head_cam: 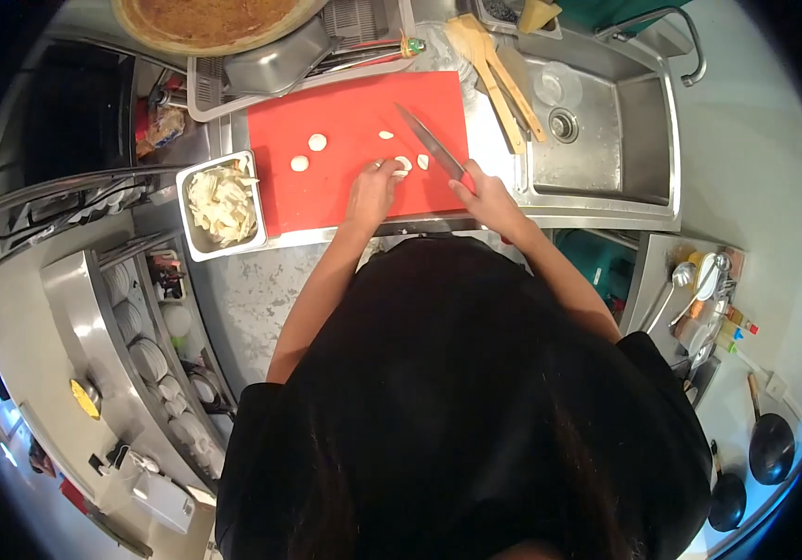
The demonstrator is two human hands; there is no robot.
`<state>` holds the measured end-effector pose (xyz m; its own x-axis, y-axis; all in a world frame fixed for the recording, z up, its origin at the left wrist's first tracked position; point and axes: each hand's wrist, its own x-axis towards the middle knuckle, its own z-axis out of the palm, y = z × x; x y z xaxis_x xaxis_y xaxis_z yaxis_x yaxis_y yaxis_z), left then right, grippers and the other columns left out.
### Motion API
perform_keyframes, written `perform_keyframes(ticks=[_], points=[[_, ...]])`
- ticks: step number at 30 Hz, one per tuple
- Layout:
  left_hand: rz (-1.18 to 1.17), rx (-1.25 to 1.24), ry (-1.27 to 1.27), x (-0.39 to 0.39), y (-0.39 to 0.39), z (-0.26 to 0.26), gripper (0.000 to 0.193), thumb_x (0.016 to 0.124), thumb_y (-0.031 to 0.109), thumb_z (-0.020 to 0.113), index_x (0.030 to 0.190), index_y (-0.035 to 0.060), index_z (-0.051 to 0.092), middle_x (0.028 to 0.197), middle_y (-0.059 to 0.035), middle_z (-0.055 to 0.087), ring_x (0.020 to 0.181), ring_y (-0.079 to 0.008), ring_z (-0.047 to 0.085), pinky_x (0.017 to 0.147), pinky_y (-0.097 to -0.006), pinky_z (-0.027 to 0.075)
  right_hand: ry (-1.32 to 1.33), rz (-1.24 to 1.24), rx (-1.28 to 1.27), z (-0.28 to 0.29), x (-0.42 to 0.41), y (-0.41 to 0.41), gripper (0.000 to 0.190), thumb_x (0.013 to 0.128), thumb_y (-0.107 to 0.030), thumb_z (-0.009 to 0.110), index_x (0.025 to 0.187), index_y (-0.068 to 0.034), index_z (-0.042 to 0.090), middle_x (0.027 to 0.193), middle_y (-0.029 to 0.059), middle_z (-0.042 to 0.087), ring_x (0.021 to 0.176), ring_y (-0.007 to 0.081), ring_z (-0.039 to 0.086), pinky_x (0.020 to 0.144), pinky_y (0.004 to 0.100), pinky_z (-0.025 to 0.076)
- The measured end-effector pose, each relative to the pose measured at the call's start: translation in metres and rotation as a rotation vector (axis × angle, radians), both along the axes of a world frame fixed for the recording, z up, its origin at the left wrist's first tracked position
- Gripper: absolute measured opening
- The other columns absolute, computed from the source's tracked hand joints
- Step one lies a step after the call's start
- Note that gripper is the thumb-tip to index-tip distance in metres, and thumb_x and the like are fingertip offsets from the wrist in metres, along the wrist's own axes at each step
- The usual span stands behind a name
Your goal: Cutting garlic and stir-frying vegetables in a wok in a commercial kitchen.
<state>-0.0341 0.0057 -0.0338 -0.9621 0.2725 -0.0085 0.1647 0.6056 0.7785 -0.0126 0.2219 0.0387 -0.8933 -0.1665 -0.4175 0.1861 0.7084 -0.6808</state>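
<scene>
A red cutting board (345,192) lies on the counter in front of me. My right hand (488,196) grips a kitchen knife (436,147) by its red handle, the blade slanting up and left over the board. The fingertips of my left hand (373,192) hold a white mushroom piece (402,164) on the board, left of the blade. Another cut piece (422,162) rests beside the knife, and a small one (386,135) lies farther back. Two whole round white mushrooms (308,152) sit on the left half. At the board's left edge stands a metal container (182,210) of pale slices (222,203).
Behind the board is a grey dish rack (212,105) with a metal pan (278,59). Wooden spatulas (499,84) lie between the board and a steel sink (583,168) with a tap (698,59). A large round tray-like item (212,24) is at the upper left.
</scene>
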Motion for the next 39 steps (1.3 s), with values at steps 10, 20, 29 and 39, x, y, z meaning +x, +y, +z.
perform_keyframes(ticks=[10, 20, 29, 39], points=[[0.272, -0.249, 0.219, -0.026, -0.034, 0.029, 0.037, 0.072, 0.001, 0.066, 0.107, 0.0118, 0.061, 0.1, -0.0136, 0.063, 0.093, -0.0314, 0.061, 0.078, -0.0438, 0.047, 0.049, 0.051, 0.067, -0.009, 0.035, 0.006, 0.028, 0.089, -0.026, 0.056, 0.101, -0.003, 0.045, 0.07, 0.0304, 0.058, 0.073, 0.0486, 0.058, 0.063, 0.0531, 0.045], [0.13, -0.539, 0.159, -0.05, -0.08, 0.005, 0.027, 0.077, 0.01, 0.065, 0.103, 0.0106, 0.062, 0.104, -0.0117, 0.063, 0.099, -0.0286, 0.058, 0.084, -0.0443, 0.04, -0.001, 0.103, 0.157, -0.031, 0.031, -0.001, 0.033, 0.089, -0.028, 0.056, 0.104, -0.001, 0.044, 0.074, 0.0306, 0.059, 0.078, 0.0482, 0.059, 0.068, 0.0535, 0.046], [0.149, 0.047, 0.156, -0.009, -0.016, 0.003, 0.017, 0.083, 0.007, 0.061, 0.1, 0.0005, 0.061, 0.092, -0.0211, 0.061, 0.078, -0.0401, 0.061, 0.066, -0.0421, 0.051, -0.004, 0.066, 0.107, -0.028, 0.03, -0.01, 0.032, 0.089, -0.028, 0.056, 0.103, 0.0, 0.044, 0.075, 0.0299, 0.059, 0.077, 0.0475, 0.059, 0.067, 0.0525, 0.047], [0.395, 0.271, -0.187, -0.004, -0.013, -0.006, 0.015, 0.084, 0.002, 0.06, 0.098, 0.0009, 0.06, 0.089, -0.0197, 0.06, 0.073, -0.0306, 0.064, 0.06, -0.0378, 0.053, 0.028, 0.102, 0.131, -0.026, 0.027, -0.026, 0.031, 0.091, -0.027, 0.053, 0.102, 0.0, 0.044, 0.073, 0.0286, 0.06, 0.076, 0.0465, 0.06, 0.067, 0.0531, 0.047]])
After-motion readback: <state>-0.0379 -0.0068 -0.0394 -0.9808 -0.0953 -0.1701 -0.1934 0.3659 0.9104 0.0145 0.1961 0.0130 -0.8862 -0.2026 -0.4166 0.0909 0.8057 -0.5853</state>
